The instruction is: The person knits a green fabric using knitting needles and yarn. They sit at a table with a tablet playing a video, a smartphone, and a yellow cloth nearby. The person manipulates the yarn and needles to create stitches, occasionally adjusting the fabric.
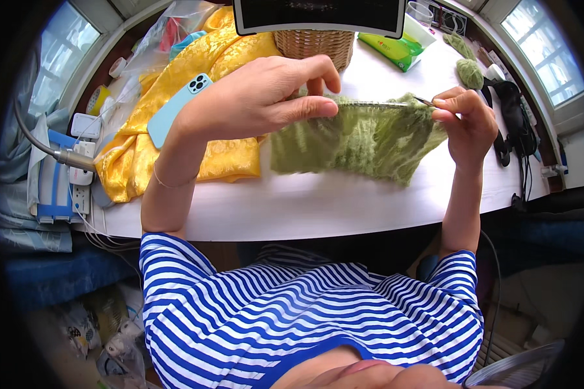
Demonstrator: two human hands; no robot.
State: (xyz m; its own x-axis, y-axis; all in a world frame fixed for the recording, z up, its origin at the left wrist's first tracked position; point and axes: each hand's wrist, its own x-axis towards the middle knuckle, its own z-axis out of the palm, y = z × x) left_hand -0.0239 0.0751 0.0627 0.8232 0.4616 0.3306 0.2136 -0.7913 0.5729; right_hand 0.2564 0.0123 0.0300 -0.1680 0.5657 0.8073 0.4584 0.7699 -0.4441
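A fuzzy green knitted piece point(363, 146) hangs in front of me over the white table, its upper edge gathered along a thin knitting needle point(386, 104). My right hand point(467, 120) pinches the needle end and the knitting at its right corner; a dark needle tip shows beside the fingers. At the left end of the stitches is my left hand point(259, 97), thumb stretched out and index finger curved above it with a gap between. The thumb tip overlaps the knitting's upper edge. Some of the left fingers are hidden behind the hand.
Yellow patterned cloth point(227, 159) lies at left under a light blue phone point(175, 113). Behind stand a wicker basket point(315, 47), a dark screen point(318, 16) and a green tissue pack point(396, 47). A green yarn ball point(470, 73) and black straps point(512, 110) lie right. Power strips point(81, 188) edge the left.
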